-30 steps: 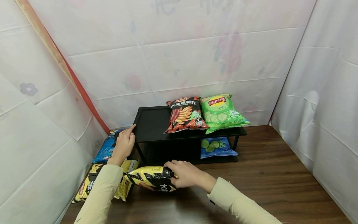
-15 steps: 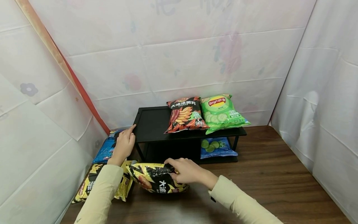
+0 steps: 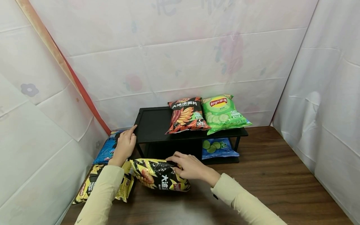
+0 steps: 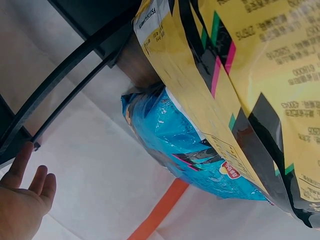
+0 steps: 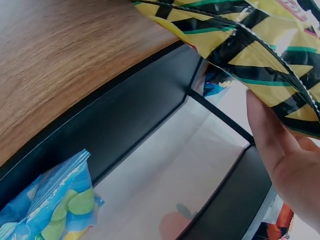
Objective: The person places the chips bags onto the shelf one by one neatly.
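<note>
My right hand grips the upper edge of a yellow-and-black bag of chips, held in front of the black two-tier rack. In the right wrist view the bag partly covers the fingers, and the thumb side of the hand lies against its edge. My left hand touches the left end of the rack's top shelf with an extended finger. In the left wrist view that hand's fingers are mostly straight and hold nothing.
On the top shelf lie a red-and-black chip bag and a green one. A blue lime bag occupies the lower shelf's right end. Left of the rack are a blue bag and yellow-and-black bags. White cloth walls surround the table.
My right hand has turned the chip bag so more of its printed front faces the camera, and raised it slightly toward the rack. The left hand has stayed on the shelf edge.
</note>
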`<action>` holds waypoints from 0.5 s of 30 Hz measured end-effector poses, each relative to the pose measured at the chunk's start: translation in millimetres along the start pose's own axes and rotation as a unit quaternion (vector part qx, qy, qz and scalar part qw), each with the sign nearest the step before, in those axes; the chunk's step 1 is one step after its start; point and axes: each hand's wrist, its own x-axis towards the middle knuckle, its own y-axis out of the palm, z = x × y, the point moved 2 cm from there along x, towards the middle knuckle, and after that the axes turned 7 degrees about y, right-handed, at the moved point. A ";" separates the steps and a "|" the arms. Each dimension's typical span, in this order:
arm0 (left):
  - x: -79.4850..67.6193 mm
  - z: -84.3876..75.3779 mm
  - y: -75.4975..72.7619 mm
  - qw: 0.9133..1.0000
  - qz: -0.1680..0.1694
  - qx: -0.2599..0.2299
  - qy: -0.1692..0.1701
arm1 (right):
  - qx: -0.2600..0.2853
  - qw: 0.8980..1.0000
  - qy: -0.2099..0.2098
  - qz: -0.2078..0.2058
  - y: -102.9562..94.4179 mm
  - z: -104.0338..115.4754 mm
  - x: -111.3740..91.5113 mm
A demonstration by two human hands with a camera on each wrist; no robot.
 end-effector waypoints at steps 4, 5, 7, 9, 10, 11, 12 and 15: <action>0.1 0.2 0.2 1.000 0.001 0.000 -0.003 | -0.057 0.997 -0.025 -0.053 1.3 -2.8 1.1; 0.1 0.4 0.2 1.000 0.001 0.000 -0.003 | -0.072 0.994 -0.034 -0.069 2.0 -3.6 1.5; 0.2 0.5 0.0 1.000 0.001 0.000 -0.004 | -0.103 0.988 -0.055 -0.104 2.9 -4.3 2.0; 0.3 0.2 -0.2 1.000 0.001 0.000 -0.005 | -0.133 0.978 -0.078 -0.138 4.0 -4.7 2.7; 0.4 0.2 -0.2 1.000 0.001 0.000 -0.005 | -0.148 0.973 -0.089 -0.155 4.6 -4.7 3.1; 0.4 0.1 -0.2 1.000 0.001 0.000 -0.004 | -0.161 0.968 -0.096 -0.169 5.1 -4.7 3.3; 0.5 -0.2 -0.2 1.000 0.001 0.001 -0.005 | -0.175 0.963 -0.101 -0.180 5.4 -4.4 3.4; 0.5 -0.1 0.3 1.000 0.002 0.005 -0.005 | -0.208 0.954 -0.102 -0.188 7.2 -4.8 4.2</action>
